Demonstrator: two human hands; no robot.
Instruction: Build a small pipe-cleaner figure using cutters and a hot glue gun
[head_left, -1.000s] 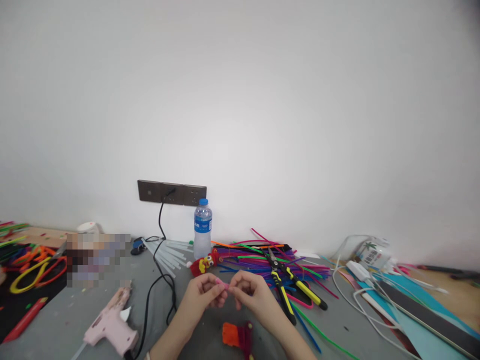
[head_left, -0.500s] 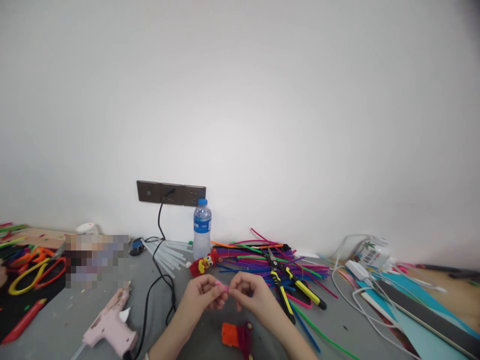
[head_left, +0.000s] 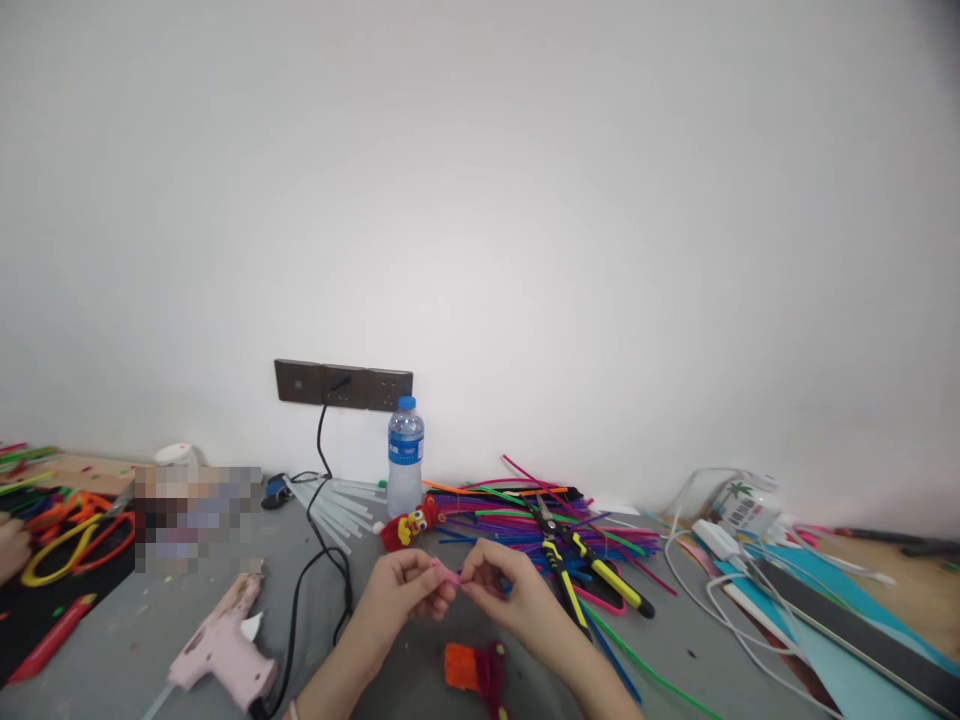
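Between my two hands is a small pink piece (head_left: 451, 578), perhaps a bit of pipe cleaner; its exact shape is too small to make out. My left hand (head_left: 409, 590) pinches one end of it between thumb and forefinger. On its other end the fingertips of my right hand (head_left: 500, 587) are closed. Below the hands an orange and dark red fuzzy figure (head_left: 472, 668) lies on the grey table (head_left: 405, 680). Just beyond them sits a red and yellow figure with googly eyes (head_left: 409, 525).
Yellow-black pliers (head_left: 570, 565) lie on a pile of pipe cleaners (head_left: 510, 515) at right. A water bottle (head_left: 406, 455) stands behind. At left are a pink glue gun (head_left: 225, 640), glue sticks (head_left: 337, 510), scissors (head_left: 60, 560) and another person's hand (head_left: 11, 548). White cables (head_left: 712, 600) run at right.
My right fingers have shifted slightly on the pink piece, and more of it shows between the hands. At the far left, the other person's hand has come further into view.
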